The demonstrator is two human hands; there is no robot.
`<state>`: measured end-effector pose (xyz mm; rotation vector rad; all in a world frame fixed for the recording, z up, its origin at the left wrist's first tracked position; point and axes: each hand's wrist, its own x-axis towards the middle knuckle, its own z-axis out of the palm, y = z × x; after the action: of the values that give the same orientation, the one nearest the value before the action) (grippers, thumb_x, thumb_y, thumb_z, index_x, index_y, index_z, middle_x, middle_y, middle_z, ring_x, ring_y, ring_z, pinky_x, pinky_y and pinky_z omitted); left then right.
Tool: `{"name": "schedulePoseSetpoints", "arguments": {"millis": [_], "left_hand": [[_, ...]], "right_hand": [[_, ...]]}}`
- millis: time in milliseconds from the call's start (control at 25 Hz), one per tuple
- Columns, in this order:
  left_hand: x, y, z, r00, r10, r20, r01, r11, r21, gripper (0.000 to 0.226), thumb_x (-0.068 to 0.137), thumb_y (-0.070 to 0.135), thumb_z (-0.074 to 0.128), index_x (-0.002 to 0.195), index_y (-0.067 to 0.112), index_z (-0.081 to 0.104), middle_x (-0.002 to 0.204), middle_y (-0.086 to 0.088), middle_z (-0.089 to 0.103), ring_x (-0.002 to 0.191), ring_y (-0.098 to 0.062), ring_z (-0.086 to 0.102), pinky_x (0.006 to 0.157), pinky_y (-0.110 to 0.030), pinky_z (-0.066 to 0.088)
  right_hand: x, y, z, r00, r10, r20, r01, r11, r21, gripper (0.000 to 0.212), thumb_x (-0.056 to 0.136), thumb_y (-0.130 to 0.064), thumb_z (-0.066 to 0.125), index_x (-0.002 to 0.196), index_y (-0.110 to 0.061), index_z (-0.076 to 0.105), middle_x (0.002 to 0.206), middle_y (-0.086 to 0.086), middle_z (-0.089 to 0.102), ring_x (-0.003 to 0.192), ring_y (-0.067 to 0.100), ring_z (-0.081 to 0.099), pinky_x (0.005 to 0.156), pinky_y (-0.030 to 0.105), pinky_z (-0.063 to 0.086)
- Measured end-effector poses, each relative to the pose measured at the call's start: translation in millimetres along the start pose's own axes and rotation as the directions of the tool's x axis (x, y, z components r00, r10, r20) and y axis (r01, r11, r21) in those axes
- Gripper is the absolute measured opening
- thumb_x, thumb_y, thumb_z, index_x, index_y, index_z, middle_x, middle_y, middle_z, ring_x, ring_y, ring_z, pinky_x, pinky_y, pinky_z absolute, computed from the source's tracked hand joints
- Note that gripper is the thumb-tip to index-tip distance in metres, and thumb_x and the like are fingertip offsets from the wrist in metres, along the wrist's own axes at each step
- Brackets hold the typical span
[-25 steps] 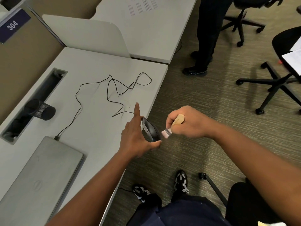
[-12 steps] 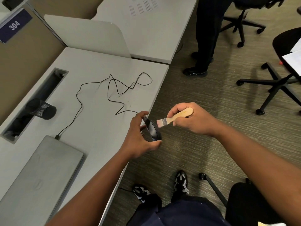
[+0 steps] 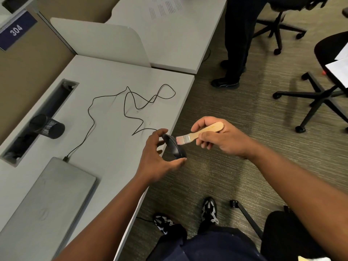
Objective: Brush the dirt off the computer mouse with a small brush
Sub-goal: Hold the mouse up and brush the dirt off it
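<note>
Wooden-handled brush (image 3: 199, 133), gripped by right hand (image 3: 222, 140), touches the black mouse (image 3: 174, 146); left hand (image 3: 156, 157) pinches it edge-up off the desk (image 3: 113, 76) (so dirt drops floorward, probably).

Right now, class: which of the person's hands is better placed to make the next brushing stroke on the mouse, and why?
The right hand: it grips the brush, bristles at the mouse. The left hand holds the mouse at the desk edge.

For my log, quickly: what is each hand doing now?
Left hand: holding the mouse.
Right hand: holding the brush.
</note>
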<state>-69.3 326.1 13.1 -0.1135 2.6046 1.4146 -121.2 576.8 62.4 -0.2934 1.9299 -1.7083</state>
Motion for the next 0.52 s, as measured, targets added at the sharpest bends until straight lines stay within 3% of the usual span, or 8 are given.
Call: {"name": "schedulePoseSetpoints", "arguments": {"millis": [160, 320, 520], "left_hand": [[0.5, 0.8, -1.1, 0.999, -0.023, -0.032, 0.020, 0.996, -0.082, 0.105, 0.057, 0.046, 0.096, 0.148, 0.040, 0.044, 0.157, 0.006, 0.048, 0.132, -0.015, 0.058, 0.105, -0.034, 0.055], [1.9, 3.6, -2.0, 0.999, -0.035, 0.002, 0.035, 0.989, -0.147, 0.098, 0.059, 0.041, 0.096, 0.143, 0.048, 0.045, 0.161, 0.006, 0.041, 0.134, -0.021, 0.056, 0.099, -0.030, 0.058], [4.6, 4.6, -1.7, 0.997, -0.064, 0.031, 0.070, 0.971, -0.228, 0.090, 0.072, 0.018, 0.096, 0.141, 0.049, 0.047, 0.164, 0.004, 0.035, 0.136, -0.031, 0.056, 0.084, -0.021, 0.062]], "right_hand": [[1.9, 4.3, -0.8, 0.999, 0.001, -0.037, 0.002, 0.997, 0.081, 0.013, 0.100, -0.002, 0.059, 0.110, -0.007, 0.066, 0.089, 0.020, 0.073, 0.079, 0.025, 0.065, 0.068, 0.034, 0.053], [2.5, 4.4, -1.0, 0.998, -0.020, -0.065, 0.028, 0.992, 0.121, 0.014, 0.100, 0.001, 0.057, 0.109, -0.005, 0.067, 0.086, 0.012, 0.073, 0.075, 0.019, 0.065, 0.064, 0.029, 0.054], [4.1, 6.2, -2.1, 0.995, -0.029, -0.100, 0.043, 0.988, 0.147, 0.015, 0.101, 0.001, 0.055, 0.110, -0.003, 0.067, 0.086, 0.012, 0.072, 0.074, 0.019, 0.065, 0.064, 0.029, 0.053]]}}
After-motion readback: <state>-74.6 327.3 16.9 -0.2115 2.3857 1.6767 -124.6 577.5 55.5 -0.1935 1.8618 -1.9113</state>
